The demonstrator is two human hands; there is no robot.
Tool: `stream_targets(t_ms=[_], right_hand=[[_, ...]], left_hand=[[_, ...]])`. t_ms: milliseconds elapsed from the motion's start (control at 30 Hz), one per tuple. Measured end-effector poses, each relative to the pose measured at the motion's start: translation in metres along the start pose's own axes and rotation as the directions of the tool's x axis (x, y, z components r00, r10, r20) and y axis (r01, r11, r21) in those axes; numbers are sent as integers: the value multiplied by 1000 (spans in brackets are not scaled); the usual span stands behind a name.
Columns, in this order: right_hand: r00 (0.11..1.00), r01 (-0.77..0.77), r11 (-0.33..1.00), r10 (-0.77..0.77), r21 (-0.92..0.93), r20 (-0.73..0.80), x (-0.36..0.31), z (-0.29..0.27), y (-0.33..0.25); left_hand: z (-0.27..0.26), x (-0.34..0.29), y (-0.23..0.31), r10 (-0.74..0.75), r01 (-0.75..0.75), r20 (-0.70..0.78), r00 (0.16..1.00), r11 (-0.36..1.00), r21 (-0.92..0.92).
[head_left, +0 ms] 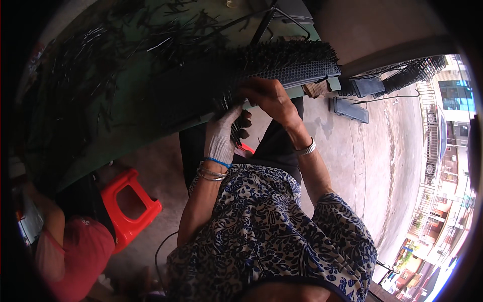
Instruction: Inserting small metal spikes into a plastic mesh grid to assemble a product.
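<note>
A long dark board (302,72) full of small holes lies along the table's near edge, with a dense row of short black bristle-like pieces (292,53) standing up along its far side. My left hand (221,137), in a white knitted glove, is closed around a bunch of thin black strips (235,135) just in front of the board. Bare, with its fingers pinched together, my right hand (275,99) is at the board's near side, close above the left. Shadow hides what is between its fingertips.
Many loose black strips (93,43) lie scattered over the green table (103,151). Towards its far edge is a black metal frame (266,25). Below left are a red plastic stool (108,194) and a person in a red top (85,254). Grey-blue trays (350,110) lie on the floor at right.
</note>
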State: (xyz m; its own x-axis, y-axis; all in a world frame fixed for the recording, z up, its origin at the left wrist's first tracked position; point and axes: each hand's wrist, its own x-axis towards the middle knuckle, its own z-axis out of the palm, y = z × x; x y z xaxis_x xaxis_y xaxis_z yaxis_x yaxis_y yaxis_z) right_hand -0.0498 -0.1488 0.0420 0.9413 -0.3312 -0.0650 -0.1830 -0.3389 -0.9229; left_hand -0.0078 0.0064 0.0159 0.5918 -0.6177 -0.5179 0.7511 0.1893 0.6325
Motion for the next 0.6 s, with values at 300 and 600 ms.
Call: stream_targets(t_ms=[300, 600], right_hand=[[997, -74, 984, 76, 163, -2, -1, -5, 4], [996, -28, 964, 49, 266, -73, -1, -8, 6]], left_hand=[[-4, -1, 9, -55, 50, 33, 998, 989, 141], [-1, 4, 9, -50, 49, 17, 999, 995, 81]])
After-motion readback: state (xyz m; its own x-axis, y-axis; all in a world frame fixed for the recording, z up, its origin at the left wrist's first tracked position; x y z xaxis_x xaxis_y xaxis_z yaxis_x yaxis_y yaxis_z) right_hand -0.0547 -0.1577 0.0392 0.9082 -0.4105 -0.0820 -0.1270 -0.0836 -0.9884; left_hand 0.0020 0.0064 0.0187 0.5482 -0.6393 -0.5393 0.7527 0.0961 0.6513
